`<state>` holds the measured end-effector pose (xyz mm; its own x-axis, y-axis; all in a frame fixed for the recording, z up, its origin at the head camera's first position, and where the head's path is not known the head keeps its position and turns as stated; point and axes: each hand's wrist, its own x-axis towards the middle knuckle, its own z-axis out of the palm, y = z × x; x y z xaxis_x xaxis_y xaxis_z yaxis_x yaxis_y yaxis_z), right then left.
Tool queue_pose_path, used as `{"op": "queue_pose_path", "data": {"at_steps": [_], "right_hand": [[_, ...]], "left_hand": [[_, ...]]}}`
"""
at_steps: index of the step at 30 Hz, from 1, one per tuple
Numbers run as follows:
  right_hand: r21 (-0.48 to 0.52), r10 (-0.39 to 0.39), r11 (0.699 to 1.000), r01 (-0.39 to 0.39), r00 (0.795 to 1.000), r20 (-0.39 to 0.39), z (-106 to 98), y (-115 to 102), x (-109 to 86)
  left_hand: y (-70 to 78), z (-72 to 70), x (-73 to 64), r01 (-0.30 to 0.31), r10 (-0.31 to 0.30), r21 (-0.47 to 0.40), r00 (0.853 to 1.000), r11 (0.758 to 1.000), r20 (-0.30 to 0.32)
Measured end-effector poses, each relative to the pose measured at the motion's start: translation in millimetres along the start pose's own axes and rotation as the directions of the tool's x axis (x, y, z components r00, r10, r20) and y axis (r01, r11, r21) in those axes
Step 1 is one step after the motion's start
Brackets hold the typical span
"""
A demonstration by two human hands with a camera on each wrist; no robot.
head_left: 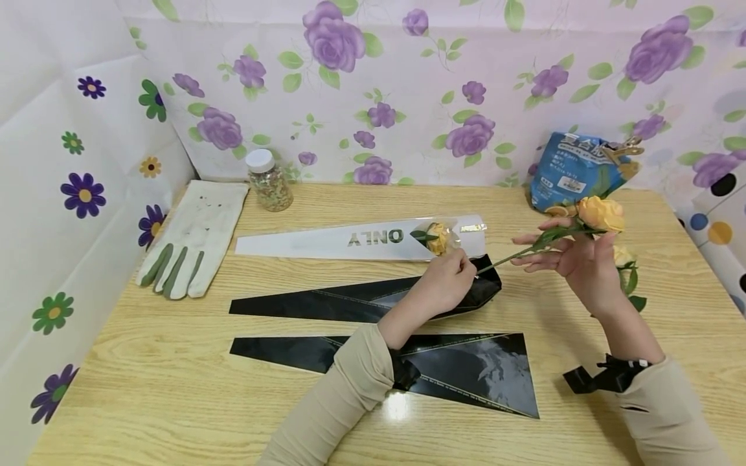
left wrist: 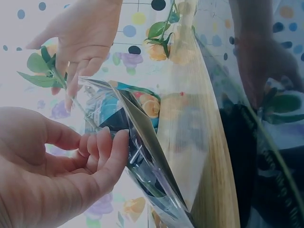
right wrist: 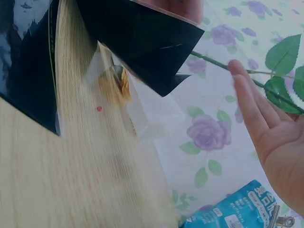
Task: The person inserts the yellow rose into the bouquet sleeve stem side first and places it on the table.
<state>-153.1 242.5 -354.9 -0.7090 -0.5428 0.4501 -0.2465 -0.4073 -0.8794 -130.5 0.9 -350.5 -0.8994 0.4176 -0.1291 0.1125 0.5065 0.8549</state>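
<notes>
My left hand (head_left: pixel 447 279) pinches the rim of a black flower sleeve (head_left: pixel 355 301) at its wide end, the fingertips bunched at the mouth. The stem of a yellow rose (head_left: pixel 600 213) slants down into this mouth, its lower end hidden there. Under the bloom, my right hand (head_left: pixel 591 275) carries the rose on mostly straight, spread fingers, and the green stem (right wrist: pixel 209 59) runs past its fingertips in the right wrist view. Below the sleeve lies another flat black sleeve (head_left: pixel 478 369); beyond it lies a white sleeve (head_left: pixel 291 244) lettered ONLY with a yellow rose (head_left: pixel 437 238) in it.
Another yellow rose (head_left: pixel 629 275) lies behind the right wrist. A blue pouch (head_left: pixel 568 171) with a gold clip (head_left: pixel 622 150) stands at the back right. To the left are a lidded jar (head_left: pixel 271 182) and a white-and-green glove (head_left: pixel 198 233). Patterned sheets line the table's back and sides.
</notes>
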Motion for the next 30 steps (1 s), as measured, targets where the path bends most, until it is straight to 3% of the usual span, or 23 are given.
{"op": "queue_pose_path", "data": {"at_steps": [3,7,17,20,25,30], "right_hand": [[0.045,-0.037,0.998,0.040,0.997,-0.061,-2.9,-0.1,-2.4],[0.227,-0.051,0.971,0.074,0.993,-0.105,-5.9,-2.5,-5.2],[0.477,-0.012,0.878,0.034,0.999,-0.050,-20.1,-13.7,-6.0],[0.480,-0.025,0.876,0.044,0.999,-0.046,-22.8,-17.4,-6.5],[0.437,-0.029,0.899,0.036,0.999,-0.022,-23.7,-21.3,-8.3],[0.437,-0.015,0.899,-0.010,0.998,0.054,-23.3,-19.5,-9.5]], "left_hand": [[-0.6,0.0,-0.2,-0.009,0.009,-0.007,1.000,1.000,-0.006],[-0.7,0.1,0.1,-0.012,0.012,-0.013,1.000,1.000,-0.003],[1.1,-0.7,0.2,-0.003,0.003,0.010,1.000,1.000,-0.002],[1.0,0.3,1.1,-0.009,0.009,0.025,1.000,1.000,-0.006],[2.0,0.8,0.4,-0.036,0.036,0.024,0.999,0.999,-0.007],[4.9,1.1,-2.4,-0.053,0.053,0.005,0.999,0.999,-0.005]]}}
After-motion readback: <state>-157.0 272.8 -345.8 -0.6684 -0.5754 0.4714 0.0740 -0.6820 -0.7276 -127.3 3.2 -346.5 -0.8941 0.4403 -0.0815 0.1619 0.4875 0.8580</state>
